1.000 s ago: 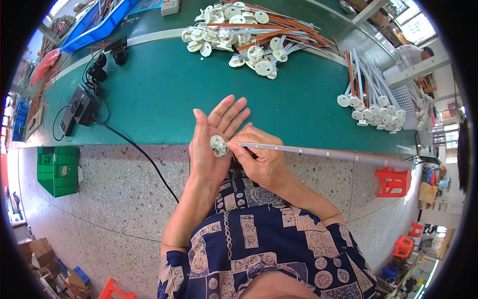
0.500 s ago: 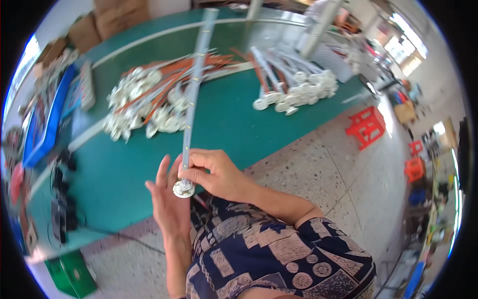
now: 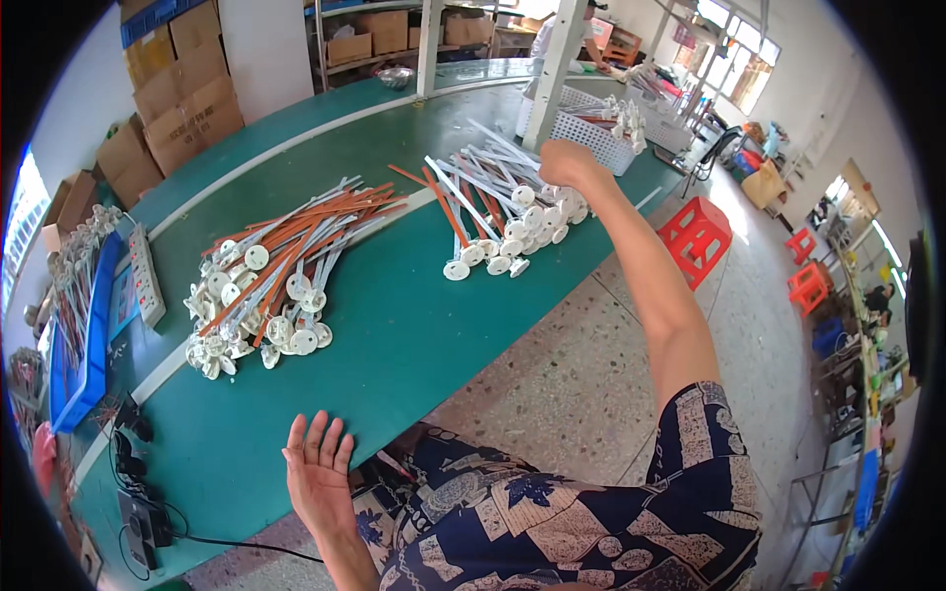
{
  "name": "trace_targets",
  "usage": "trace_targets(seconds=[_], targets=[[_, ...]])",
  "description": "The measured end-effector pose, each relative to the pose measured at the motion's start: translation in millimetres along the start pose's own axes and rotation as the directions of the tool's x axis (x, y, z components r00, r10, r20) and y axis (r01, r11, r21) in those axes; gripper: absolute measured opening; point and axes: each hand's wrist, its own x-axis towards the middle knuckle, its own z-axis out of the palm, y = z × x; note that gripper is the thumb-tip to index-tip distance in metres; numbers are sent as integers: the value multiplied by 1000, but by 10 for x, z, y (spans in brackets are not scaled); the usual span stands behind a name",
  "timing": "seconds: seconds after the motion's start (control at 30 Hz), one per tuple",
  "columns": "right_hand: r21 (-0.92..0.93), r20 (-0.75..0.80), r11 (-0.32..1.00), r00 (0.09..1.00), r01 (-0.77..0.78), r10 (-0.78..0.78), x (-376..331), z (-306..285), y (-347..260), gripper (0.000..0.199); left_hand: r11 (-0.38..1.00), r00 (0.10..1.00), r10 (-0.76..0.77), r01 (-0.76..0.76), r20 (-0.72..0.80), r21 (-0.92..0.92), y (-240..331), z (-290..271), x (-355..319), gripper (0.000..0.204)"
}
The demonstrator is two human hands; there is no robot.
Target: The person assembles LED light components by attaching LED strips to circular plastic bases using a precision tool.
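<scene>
My left hand [image 3: 317, 473] hovers open, palm up and fingers spread, at the near edge of the green table [image 3: 394, 335]; it holds nothing. My right arm reaches far out to the right. My right hand [image 3: 567, 163] is curled, back toward me, on the end of a white rod [image 3: 503, 143] at the top of a pile of white rods with round disc ends [image 3: 498, 231]. A second, bigger pile of disc-ended parts with orange and white leads [image 3: 271, 286] lies left of the middle of the table.
A white perforated basket [image 3: 591, 138] and a white post [image 3: 557, 59] stand just behind the right hand. A power strip [image 3: 148, 276], blue tray [image 3: 84, 335] and black cables [image 3: 138, 492] sit at the left. Red stools [image 3: 695, 236] stand on the floor.
My right hand left the left palm and carried the rod out to the right-hand pile. The left hand dropped to the table edge and is now empty. My head turned right.
</scene>
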Motion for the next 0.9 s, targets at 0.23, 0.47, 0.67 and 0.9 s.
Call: trace_targets(seconds=[0.23, 0.47, 0.67, 0.9], targets=[[-90, -87, 996, 996, 13, -21, 137, 137, -245, 28, 998, 1000, -7, 6, -19, -66, 19, -111, -8, 57], [191, -407, 910, 873, 368, -268, -138, 162, -1100, 22, 996, 1000, -16, 18, 15, -89, 54, -108, 39, 52], [462, -522, 497, 678, 735, -518, -331, 275, -2468, 19, 997, 1000, -3, 2, -10, -76, 62, -28, 22, 51], [26, -561, 386, 333, 922, -758, -928, 362, -3475, 2, 997, 1000, -14, 12, -17, -77, 49, 7, -36, 52]])
